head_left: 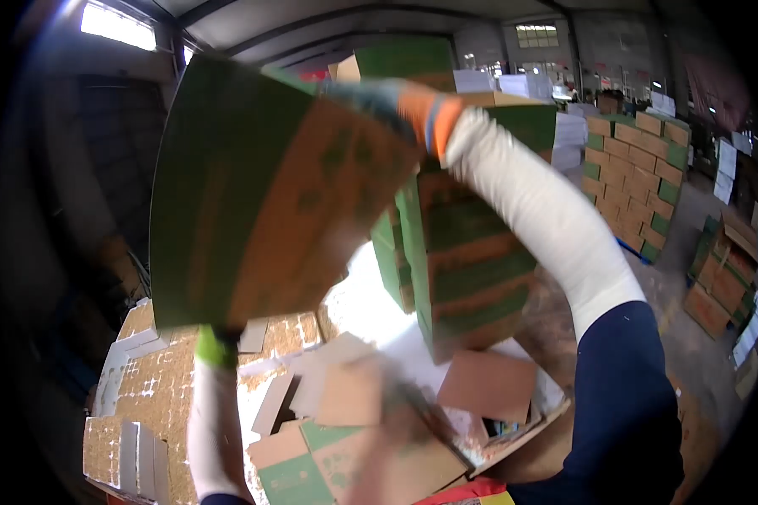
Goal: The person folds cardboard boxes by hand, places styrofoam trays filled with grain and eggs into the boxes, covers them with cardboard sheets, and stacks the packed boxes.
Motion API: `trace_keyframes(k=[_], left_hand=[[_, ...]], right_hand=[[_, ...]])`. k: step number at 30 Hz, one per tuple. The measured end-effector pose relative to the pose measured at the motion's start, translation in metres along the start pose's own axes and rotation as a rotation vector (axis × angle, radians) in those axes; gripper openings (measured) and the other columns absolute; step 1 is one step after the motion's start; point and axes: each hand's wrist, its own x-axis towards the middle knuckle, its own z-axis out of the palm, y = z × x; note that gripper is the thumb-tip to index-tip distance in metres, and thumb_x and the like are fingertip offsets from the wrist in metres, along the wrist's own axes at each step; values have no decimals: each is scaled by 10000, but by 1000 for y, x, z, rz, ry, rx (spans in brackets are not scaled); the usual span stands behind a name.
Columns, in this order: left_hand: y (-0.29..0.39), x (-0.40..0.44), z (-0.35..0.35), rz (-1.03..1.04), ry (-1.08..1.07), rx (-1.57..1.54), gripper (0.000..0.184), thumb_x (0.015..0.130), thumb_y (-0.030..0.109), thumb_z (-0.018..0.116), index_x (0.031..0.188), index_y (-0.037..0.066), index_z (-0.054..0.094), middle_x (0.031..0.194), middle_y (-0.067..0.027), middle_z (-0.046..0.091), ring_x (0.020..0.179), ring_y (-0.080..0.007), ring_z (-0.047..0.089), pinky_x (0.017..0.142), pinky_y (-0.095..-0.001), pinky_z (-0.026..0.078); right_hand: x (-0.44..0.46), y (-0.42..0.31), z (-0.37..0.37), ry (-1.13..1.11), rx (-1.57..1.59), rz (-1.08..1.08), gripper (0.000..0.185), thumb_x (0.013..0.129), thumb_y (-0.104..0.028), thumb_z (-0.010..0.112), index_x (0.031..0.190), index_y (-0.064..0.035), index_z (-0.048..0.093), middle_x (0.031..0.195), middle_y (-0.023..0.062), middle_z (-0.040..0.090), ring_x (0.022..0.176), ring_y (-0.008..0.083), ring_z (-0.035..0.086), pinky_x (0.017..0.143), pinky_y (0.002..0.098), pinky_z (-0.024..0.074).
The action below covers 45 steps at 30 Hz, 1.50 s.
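Lying in rows at the lower left of the frame are tan blocks [156, 379] with white edges. Right of these, the left hand [216, 347] meets the bottom edge of a green-and-brown carton [253, 202] — its fingers are hidden, so its grip cannot be told. The carton is raised and tilted across the upper left and centre. Below it, at lower centre, lie loose cardboard pieces [349, 391]. At upper centre, the gloved right hand [387, 105] appears closed over the carton's upper right edge; blur obscures the fingertips. Right of centre, stacked cartons [480, 252] stand beyond; whether the raised carton touches them cannot be told. For good control, bear the weight on the lower hand and steady with the upper — maintain clearance from the stack, and look around the carton, since it blocks the forward view.
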Motion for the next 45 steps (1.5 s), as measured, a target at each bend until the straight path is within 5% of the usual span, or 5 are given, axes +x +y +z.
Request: trace_keyframes(k=[13, 16, 21, 27, 45], left_hand=[[-2, 266, 145, -90, -717, -308, 518, 1009, 361, 517, 1394, 15, 488, 1353, -149, 581, 1185, -318, 595, 1022, -483, 483], [0, 251, 128, 225, -463, 258, 487, 863, 1, 690, 1324, -5, 535, 1251, -113, 624, 1088, -208, 615, 907, -355, 533], [6, 251, 134, 632, -652, 659, 358, 974, 86, 554, 1322, 1, 544, 1200, -116, 654, 1006, -228, 657, 820, -348, 568], [44, 223, 230, -262, -158, 196, 382, 1023, 186, 483, 1372, 33, 508, 1293, -112, 623, 1118, -234, 622, 950, -396, 519], [-172, 213, 217, 213, -635, 754, 583, 936, 229, 640, 1430, -4, 434, 1402, -168, 519, 1259, -279, 524, 1056, -394, 416]], right_hand=[[81, 162, -230, -135, 179, 502, 490, 1059, -343, 408, 1424, -18, 452, 1413, 74, 526, 1270, 188, 509, 1088, 322, 384], [47, 179, -256, -153, 276, 541, 503, 1067, -354, 392, 1440, -20, 439, 1432, 73, 515, 1285, 188, 500, 1101, 320, 374], [-78, 223, -219, 176, 352, 422, 515, 1072, -359, 378, 1458, -20, 415, 1456, 77, 490, 1307, 193, 479, 1116, 321, 357], [-100, 259, -187, 442, 261, 291, 523, 1073, -352, 372, 1474, -17, 386, 1480, 89, 456, 1330, 203, 450, 1130, 326, 336], [-136, 305, -193, 527, -28, 183, 553, 1075, -333, 355, 1520, -9, 299, 1549, 123, 355, 1399, 234, 361, 1171, 339, 272]])
